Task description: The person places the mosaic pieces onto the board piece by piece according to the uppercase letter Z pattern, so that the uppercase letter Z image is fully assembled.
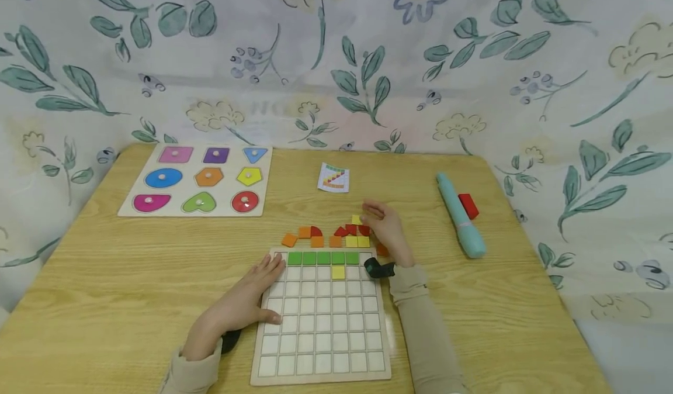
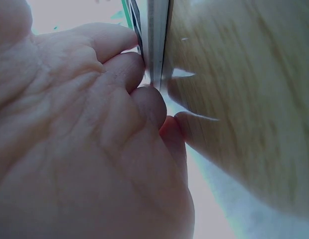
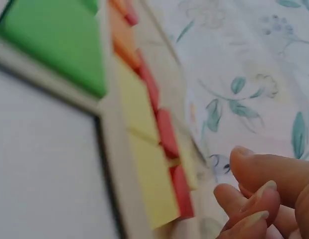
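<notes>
A wooden grid board [image 1: 323, 342] lies flat at the front of the table, with several green square tiles [image 1: 323, 258] along its top row and one yellow square tile [image 1: 338, 272] below them. My left hand [image 1: 239, 303] rests on the board's left edge, fingers extended and thumb over the grid. Beyond the top right corner hovers my right hand [image 1: 388, 230], its fingers loosely bent with nothing visible between them in the right wrist view. Beside it lie loose yellow tiles [image 3: 144, 169], red pieces [image 3: 168, 133] and orange tiles [image 1: 289, 240].
A small printed pattern card [image 1: 333, 178] lies behind the loose tiles. At the back left is a knobbed shape puzzle [image 1: 198, 155]. On the right lie a teal club-shaped object [image 1: 460, 218] and a red block [image 1: 468, 206]. Floral fabric [image 1: 294, 90] hangs behind the table.
</notes>
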Demonstrator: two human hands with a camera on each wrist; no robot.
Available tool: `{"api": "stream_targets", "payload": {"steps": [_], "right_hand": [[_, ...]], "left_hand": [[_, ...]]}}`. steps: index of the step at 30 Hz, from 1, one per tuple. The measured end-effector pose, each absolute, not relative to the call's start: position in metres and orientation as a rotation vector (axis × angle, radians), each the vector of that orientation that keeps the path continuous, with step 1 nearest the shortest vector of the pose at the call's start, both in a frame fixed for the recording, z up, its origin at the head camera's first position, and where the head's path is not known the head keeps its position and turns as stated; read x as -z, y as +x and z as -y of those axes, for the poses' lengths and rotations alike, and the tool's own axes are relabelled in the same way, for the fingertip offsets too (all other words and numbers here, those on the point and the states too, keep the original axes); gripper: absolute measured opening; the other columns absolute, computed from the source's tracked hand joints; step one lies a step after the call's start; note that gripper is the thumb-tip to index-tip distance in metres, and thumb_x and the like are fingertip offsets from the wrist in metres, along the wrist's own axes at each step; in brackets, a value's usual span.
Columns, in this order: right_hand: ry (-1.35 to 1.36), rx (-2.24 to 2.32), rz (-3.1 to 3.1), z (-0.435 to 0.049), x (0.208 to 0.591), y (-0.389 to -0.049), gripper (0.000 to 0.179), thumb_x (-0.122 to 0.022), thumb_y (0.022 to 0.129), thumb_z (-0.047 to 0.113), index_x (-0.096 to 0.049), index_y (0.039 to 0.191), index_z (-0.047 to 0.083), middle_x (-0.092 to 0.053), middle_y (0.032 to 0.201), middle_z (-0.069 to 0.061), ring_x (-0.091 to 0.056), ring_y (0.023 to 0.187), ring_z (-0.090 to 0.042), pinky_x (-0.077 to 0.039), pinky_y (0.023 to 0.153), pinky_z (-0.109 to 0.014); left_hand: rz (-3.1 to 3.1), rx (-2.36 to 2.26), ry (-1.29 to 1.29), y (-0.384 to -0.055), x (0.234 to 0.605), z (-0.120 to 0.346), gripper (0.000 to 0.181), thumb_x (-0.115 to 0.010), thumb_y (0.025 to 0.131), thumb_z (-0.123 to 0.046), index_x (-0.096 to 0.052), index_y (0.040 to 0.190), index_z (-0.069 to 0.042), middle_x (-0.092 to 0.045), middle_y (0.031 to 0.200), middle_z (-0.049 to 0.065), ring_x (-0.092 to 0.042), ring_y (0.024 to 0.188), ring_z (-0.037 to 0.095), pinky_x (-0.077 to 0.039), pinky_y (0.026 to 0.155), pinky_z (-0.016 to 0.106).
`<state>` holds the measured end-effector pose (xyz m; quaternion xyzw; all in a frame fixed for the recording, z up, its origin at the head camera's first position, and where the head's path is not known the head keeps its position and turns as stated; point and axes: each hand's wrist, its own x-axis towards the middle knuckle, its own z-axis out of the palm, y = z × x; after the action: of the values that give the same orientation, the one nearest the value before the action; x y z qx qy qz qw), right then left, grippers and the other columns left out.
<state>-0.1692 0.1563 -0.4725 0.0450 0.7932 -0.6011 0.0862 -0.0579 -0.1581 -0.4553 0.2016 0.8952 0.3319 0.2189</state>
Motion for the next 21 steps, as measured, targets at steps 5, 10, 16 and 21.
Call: {"api": "stream_targets", "payload": {"steps": [5, 10, 16, 21], "right_hand": [[0.156, 1.73, -2.458, -0.152, 0.482, -0.169, 0.045, -0.066, 0.09, 0.007, -0.057, 0.134, 0.007, -0.062, 0.133, -0.013, -0.061, 0.066, -0.012, -0.042, 0.048, -0.016], [0.153, 1.714, -2.504, -0.148, 0.485, -0.168, 0.042, -0.069, 0.086, 0.003, -0.062, 0.127, 0.007, -0.068, 0.123, -0.013, -0.061, 0.066, -0.011, -0.042, 0.05, -0.017], [0.184, 1.665, -2.577, -0.145, 0.484, -0.171, 0.039, -0.071, 0.084, 0.0, -0.064, 0.121, 0.007, -0.069, 0.113, -0.013, -0.065, 0.103, -0.026, -0.052, 0.07, -0.021], [0.231, 1.756, -2.547, -0.153, 0.484, -0.171, 0.038, -0.072, 0.084, 0.001, -0.064, 0.121, 0.006, -0.067, 0.105, -0.016, -0.066, 0.092, -0.025, -0.054, 0.068, -0.021]], "left_hand": [[-2.476, -0.912, 0.535, -0.056, 0.457, 0.16, 0.102, -0.083, 0.072, -0.03, -0.026, 0.153, -0.006, -0.015, 0.163, 0.014, -0.006, 0.151, 0.038, -0.009, 0.12, 0.059], [-2.475, -0.929, 0.529, -0.054, 0.457, 0.16, 0.103, -0.084, 0.071, -0.028, -0.026, 0.153, -0.006, -0.015, 0.163, 0.014, -0.006, 0.151, 0.037, -0.009, 0.119, 0.06], [-2.47, -0.962, 0.538, -0.055, 0.456, 0.16, 0.102, -0.083, 0.071, -0.028, -0.026, 0.153, -0.005, -0.014, 0.163, 0.015, -0.006, 0.151, 0.038, -0.008, 0.119, 0.061], [-2.473, -0.972, 0.564, -0.058, 0.456, 0.159, 0.1, -0.081, 0.073, -0.029, -0.026, 0.152, -0.003, -0.014, 0.162, 0.017, -0.006, 0.15, 0.04, -0.008, 0.118, 0.062]]}}
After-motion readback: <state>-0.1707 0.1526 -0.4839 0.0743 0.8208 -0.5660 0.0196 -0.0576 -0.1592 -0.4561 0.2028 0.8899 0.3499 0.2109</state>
